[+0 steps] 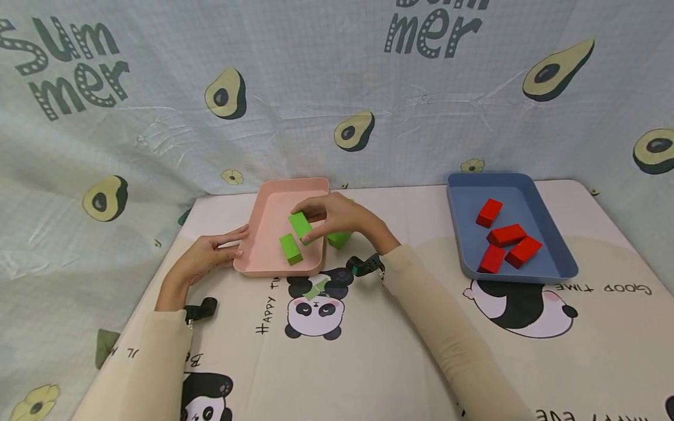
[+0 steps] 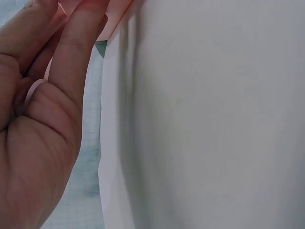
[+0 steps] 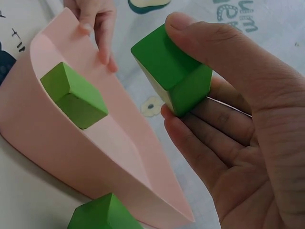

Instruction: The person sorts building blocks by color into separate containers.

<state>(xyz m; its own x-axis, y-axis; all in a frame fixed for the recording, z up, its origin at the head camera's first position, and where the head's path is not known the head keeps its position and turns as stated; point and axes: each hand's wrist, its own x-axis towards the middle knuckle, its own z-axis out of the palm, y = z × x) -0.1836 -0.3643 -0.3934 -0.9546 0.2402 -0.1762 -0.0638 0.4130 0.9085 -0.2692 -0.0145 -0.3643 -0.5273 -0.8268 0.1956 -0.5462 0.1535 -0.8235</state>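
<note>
Right-hand fingers (image 3: 195, 147) pinch a green block (image 3: 166, 62) at their tips.

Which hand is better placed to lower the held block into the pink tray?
Likely right: the right hand pinches the block above the tray; the left hand only touches the tray.

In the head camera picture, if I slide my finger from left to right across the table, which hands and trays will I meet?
Left hand, pink tray, right hand, blue tray.

The right grip (image 1: 342, 213) pinches; the left grip (image 1: 207, 257) has nearly straight fingers (image 2: 71, 62).
</note>
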